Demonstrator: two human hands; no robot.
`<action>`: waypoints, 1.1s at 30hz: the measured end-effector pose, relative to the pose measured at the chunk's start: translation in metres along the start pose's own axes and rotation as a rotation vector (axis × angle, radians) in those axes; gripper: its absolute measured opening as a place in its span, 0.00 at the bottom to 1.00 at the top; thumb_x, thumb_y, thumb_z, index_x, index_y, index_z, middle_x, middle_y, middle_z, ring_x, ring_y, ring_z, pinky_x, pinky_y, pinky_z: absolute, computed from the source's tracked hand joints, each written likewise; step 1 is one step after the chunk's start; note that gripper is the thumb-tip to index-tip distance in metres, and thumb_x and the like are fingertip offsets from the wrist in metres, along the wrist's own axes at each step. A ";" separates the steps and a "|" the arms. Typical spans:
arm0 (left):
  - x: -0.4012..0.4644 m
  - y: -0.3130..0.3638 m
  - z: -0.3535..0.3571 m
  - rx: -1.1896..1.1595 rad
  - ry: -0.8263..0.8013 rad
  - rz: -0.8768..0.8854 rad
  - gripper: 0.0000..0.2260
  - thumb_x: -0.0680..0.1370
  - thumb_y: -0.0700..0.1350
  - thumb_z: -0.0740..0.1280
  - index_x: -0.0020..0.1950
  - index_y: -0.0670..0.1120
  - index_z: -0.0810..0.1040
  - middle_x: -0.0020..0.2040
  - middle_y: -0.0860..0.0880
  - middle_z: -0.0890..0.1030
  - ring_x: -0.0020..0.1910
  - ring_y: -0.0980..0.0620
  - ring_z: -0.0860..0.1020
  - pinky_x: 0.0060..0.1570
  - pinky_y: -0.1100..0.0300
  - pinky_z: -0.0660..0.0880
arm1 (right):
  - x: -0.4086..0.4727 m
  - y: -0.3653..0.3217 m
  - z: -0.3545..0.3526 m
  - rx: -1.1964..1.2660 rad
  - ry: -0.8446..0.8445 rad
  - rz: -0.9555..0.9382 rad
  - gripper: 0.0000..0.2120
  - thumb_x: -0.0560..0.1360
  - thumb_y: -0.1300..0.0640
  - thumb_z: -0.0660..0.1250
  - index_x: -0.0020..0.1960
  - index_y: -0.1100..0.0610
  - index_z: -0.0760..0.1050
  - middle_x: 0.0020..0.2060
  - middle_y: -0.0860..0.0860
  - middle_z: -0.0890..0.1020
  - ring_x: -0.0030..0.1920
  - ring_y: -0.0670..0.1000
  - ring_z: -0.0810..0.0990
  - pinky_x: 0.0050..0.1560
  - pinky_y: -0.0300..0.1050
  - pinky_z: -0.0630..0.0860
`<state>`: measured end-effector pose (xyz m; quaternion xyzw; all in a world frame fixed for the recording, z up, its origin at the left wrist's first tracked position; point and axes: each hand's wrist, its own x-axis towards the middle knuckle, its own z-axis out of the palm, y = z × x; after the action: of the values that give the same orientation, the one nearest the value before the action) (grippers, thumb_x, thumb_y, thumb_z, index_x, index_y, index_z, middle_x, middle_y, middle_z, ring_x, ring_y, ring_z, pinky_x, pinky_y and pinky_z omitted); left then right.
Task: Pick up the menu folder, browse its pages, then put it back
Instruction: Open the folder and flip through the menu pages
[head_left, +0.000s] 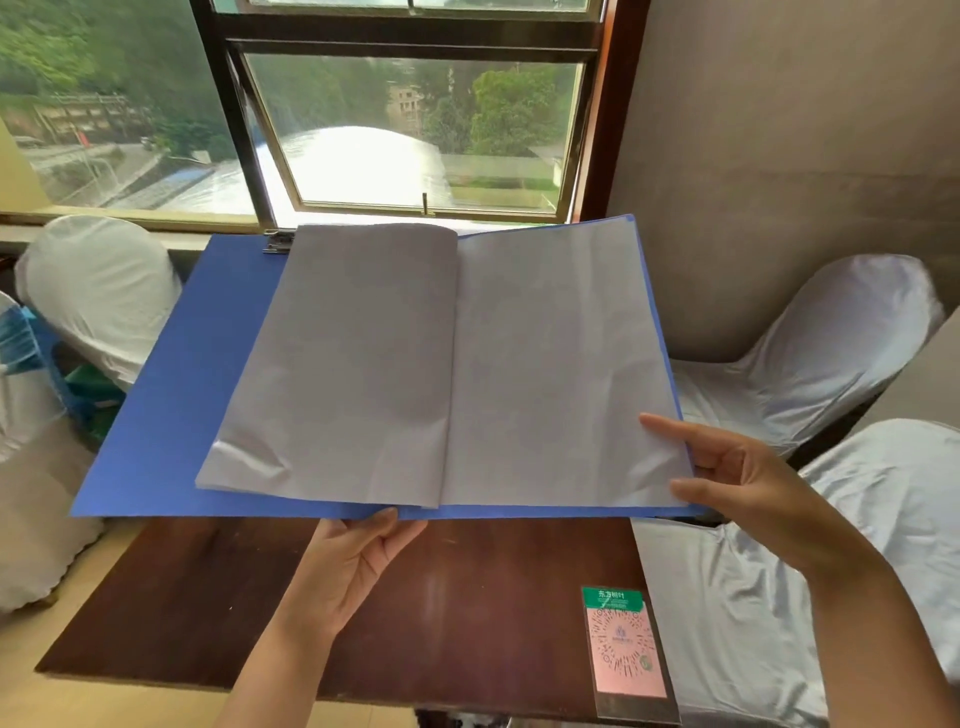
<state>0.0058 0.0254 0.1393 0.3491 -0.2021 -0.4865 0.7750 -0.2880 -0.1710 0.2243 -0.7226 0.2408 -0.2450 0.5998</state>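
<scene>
The blue menu folder (187, 374) lies open in the air above a dark wooden table (208, 597), its blank grey-white pages (447, 364) spread left and right of the spine. My left hand (353, 561) grips the folder's near edge from below at the spine, thumb on top. My right hand (737, 478) holds the lower right corner, with the forefinger stretched over the right page and another finger on its edge. A metal clip (278, 241) sits at the folder's top left.
A laminated pink QR-code card (626, 649) lies on the table's near right corner. White-covered chairs stand at the left (98, 291) and right (810, 353), another at the near right (779, 597). A window (410, 130) is straight ahead, a wall on the right.
</scene>
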 end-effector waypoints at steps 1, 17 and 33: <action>-0.001 0.000 0.000 0.011 -0.004 0.002 0.18 0.69 0.30 0.63 0.47 0.49 0.84 0.43 0.44 0.86 0.45 0.44 0.84 0.40 0.56 0.82 | 0.000 -0.001 0.000 0.006 0.002 0.003 0.23 0.67 0.62 0.69 0.61 0.48 0.76 0.57 0.45 0.82 0.57 0.48 0.80 0.47 0.38 0.80; -0.003 0.000 -0.006 -0.017 0.022 0.005 0.16 0.70 0.30 0.64 0.49 0.46 0.82 0.43 0.42 0.85 0.46 0.42 0.84 0.41 0.55 0.82 | 0.012 -0.009 0.045 -0.582 0.559 -0.273 0.09 0.69 0.64 0.71 0.41 0.51 0.77 0.57 0.52 0.74 0.58 0.51 0.72 0.49 0.33 0.74; 0.002 -0.006 0.004 -0.018 -0.070 0.008 0.23 0.72 0.28 0.63 0.60 0.51 0.78 0.59 0.42 0.81 0.59 0.39 0.78 0.49 0.51 0.80 | 0.047 -0.014 0.148 -0.203 0.214 -0.278 0.22 0.79 0.61 0.55 0.66 0.39 0.64 0.64 0.40 0.67 0.62 0.28 0.62 0.61 0.29 0.66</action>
<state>0.0003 0.0208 0.1375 0.3239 -0.2262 -0.4973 0.7724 -0.1563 -0.0878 0.2176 -0.7756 0.2244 -0.3754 0.4552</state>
